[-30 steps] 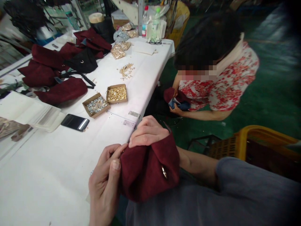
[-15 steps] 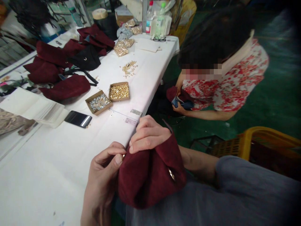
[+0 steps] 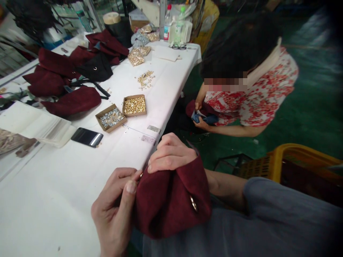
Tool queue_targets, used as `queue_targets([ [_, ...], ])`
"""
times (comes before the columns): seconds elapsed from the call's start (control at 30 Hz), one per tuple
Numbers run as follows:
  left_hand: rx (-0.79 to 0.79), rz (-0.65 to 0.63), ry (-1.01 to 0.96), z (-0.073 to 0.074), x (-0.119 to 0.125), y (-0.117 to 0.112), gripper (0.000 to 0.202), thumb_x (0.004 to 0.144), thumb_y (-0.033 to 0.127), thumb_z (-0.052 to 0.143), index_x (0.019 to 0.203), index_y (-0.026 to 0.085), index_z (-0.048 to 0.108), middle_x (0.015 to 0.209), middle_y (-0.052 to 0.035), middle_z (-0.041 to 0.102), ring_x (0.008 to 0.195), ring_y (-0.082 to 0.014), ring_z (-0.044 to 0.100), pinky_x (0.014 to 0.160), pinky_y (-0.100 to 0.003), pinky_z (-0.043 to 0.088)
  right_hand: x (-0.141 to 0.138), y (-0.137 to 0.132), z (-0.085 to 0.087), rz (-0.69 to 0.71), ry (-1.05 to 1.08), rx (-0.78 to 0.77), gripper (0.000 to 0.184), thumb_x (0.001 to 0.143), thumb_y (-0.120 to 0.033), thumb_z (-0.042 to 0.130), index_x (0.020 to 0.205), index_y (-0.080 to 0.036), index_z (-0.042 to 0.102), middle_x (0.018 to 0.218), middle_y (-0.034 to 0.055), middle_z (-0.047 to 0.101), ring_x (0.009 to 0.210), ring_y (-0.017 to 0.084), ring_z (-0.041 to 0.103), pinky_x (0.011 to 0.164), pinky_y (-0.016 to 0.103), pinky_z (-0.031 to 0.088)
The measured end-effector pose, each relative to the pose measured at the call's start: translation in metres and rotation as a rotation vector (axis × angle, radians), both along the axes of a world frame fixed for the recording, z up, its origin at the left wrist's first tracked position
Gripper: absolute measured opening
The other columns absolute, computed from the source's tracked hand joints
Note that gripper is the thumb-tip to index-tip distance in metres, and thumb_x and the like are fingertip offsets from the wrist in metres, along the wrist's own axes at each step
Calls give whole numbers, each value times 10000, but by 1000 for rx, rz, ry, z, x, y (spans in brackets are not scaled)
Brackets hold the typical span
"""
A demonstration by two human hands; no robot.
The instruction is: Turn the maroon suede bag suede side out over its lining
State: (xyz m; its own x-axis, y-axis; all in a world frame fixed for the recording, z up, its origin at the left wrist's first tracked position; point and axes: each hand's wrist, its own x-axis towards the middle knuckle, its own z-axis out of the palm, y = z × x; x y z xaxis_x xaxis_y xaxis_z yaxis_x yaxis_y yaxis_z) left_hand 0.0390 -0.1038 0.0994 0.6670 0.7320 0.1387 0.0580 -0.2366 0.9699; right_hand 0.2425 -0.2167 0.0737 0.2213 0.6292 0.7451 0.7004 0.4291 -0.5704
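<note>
A maroon suede-like bag [image 3: 171, 203] is held above the table's near edge, in front of the grey shirt. Its side carries a gold-coloured metal ring [image 3: 193, 203]. My right hand [image 3: 171, 153] grips the bag's upper rim, fingers curled over the fabric; its thumb is hidden. At the bag's left edge, my left hand [image 3: 115, 207] has thumb and forefinger closed together by a small gold-coloured metal piece [image 3: 141, 175]. That piece shows at the fingertips, against the fabric. The inside of the bag cannot be seen.
On the white table [image 3: 53, 192] are a box of gold-coloured eyelets [image 3: 134, 105], a box of silver-coloured pieces [image 3: 111, 118], a phone [image 3: 87, 137] and piled maroon bags [image 3: 72, 101]. A co-worker [image 3: 254, 96] sits across the corner. A yellow basket [image 3: 277, 160] stands at right.
My left thumb has slid slightly down and left, away from the gold-coloured piece, which shows a little more. The bag and my right hand stay nearly where they were. The view has shifted slightly.
</note>
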Motion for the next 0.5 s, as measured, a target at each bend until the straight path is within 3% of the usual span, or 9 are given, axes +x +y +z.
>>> queue_targets([
  [0.1,26,-50,0,-3,-4,3,167,1059,369,763,1078,303,915,1117,-63,778,994,-250,718,851,-362,534,-2,-2,2,-26,22,8,196,1164,-357,676,1099,-270,839,1047,-8,856,970,192,673,1010,419,501],
  [0.23,43,-113,19,-7,-9,8,152,1056,339,767,1091,297,909,1132,-70,781,1016,-258,721,880,-367,545,1,-8,3,43,32,-73,142,1141,-342,720,1117,-260,832,1118,7,851,1065,201,673,1053,415,507],
  [0.37,1,-76,23,-11,-5,5,166,1043,385,792,1113,297,915,1129,-75,774,1022,-257,706,867,-358,533,7,-5,-3,60,36,-79,147,1140,-348,722,1119,-261,839,1098,10,847,1056,197,676,1078,414,499],
  [0.5,-139,-47,-56,-21,-5,5,250,1058,453,760,1199,297,894,1295,-93,751,1266,-307,668,1032,-389,528,11,6,-2,105,79,-78,183,1152,-333,700,1101,-221,836,1073,31,838,1053,195,680,1058,395,530],
])
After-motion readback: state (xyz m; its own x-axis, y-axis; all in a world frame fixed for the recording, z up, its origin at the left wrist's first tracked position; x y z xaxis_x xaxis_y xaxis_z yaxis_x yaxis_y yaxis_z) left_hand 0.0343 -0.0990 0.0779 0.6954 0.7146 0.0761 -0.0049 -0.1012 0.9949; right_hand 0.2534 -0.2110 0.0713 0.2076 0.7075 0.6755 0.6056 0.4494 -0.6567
